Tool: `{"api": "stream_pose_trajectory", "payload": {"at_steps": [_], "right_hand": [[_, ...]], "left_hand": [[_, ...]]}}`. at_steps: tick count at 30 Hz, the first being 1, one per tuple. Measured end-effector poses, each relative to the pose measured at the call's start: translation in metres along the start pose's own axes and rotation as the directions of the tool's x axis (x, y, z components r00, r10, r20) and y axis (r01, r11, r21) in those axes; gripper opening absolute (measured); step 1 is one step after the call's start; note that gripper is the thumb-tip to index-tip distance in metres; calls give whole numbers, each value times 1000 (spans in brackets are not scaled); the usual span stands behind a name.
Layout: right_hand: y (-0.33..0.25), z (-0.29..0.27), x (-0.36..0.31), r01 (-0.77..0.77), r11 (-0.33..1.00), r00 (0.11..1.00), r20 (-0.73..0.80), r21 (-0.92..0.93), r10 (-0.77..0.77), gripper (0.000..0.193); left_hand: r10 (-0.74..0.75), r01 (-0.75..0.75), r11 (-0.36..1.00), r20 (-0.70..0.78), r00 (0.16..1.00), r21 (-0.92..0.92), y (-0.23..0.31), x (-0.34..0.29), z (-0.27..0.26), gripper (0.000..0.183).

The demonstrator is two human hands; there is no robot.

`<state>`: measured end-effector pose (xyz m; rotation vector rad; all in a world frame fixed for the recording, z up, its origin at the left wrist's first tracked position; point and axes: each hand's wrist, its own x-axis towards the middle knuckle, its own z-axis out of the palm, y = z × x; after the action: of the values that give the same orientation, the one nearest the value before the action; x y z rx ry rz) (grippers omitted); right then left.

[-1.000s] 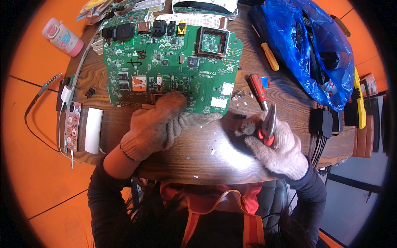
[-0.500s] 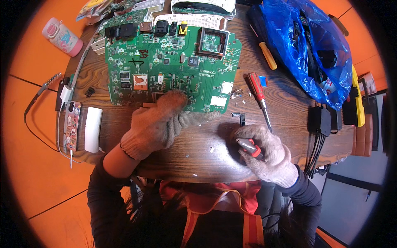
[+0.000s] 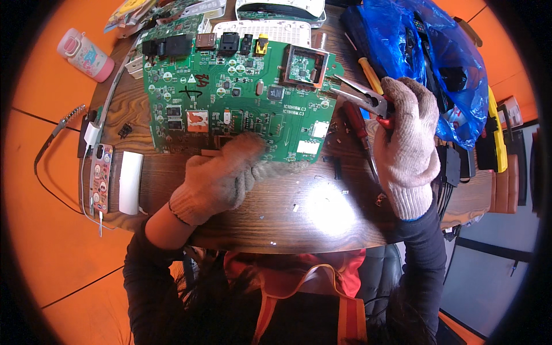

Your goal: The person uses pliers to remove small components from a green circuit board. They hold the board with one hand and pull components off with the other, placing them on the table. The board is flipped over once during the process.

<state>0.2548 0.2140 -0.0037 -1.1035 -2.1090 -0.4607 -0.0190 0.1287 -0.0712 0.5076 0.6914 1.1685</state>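
Right hand [image 3: 407,135] gripping pliers [image 3: 359,96], nose toward circuit board [image 3: 230,98].

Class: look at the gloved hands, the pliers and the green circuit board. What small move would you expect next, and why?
Probably the right hand eases the pliers slightly left onto the metal shield frame. Their tips sit at the circuit board edge beside it, and the left hand presses the board's near edge.
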Motion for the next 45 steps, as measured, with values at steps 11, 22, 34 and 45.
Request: {"api": "stream_pose_trajectory", "payload": {"at_steps": [11, 22, 34, 45], "right_hand": [[5, 8, 12, 140, 965, 990, 24, -223, -138, 34], [5, -21, 10, -30, 999, 805, 593, 18, 13, 30], [20, -21, 14, -165, 933, 937, 348, 321, 46, 42], [14, 8, 26, 172, 981, 982, 97, -91, -163, 49]], "left_hand": [[147, -146, 981, 2, 989, 124, -7, 4, 5, 38], [138, -137, 989, 14, 990, -50, 0, -1, 15, 21], [83, -46, 985, 225, 971, -165, 17, 0, 43, 47], [106, -106, 992, 6, 994, 73, 8, -2, 28, 52]]}}
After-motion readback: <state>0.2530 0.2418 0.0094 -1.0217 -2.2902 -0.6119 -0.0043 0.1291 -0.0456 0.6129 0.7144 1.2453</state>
